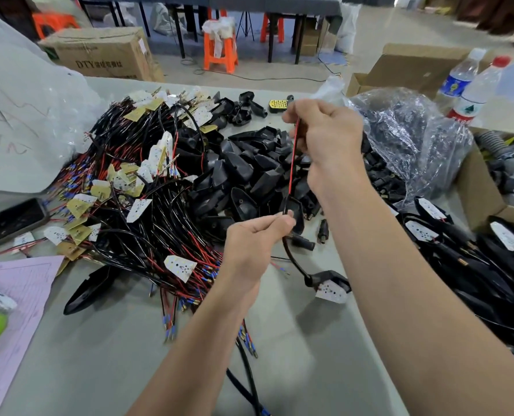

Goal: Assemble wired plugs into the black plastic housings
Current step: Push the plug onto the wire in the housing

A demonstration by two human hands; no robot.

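Observation:
My right hand [325,130] is raised above the table and pinches the upper end of a red and black wire pair [292,163]. My left hand [255,238] pinches the same wire lower down, where it enters a black sleeve. Below it the sleeved cable curves down to a black housing [328,279] with a white LED board [332,291], which hangs just over the grey table [294,355]. A heap of loose black housings [249,172] lies behind my hands. To the left sprawls a tangle of wired boards [147,187].
A clear bag of black parts [406,139] and a cardboard box [478,190] stand at the right, with two water bottles [472,88] behind. Assembled units [490,250] pile up at the right edge. Purple paper [21,313] and a black tray [9,217] lie on the left.

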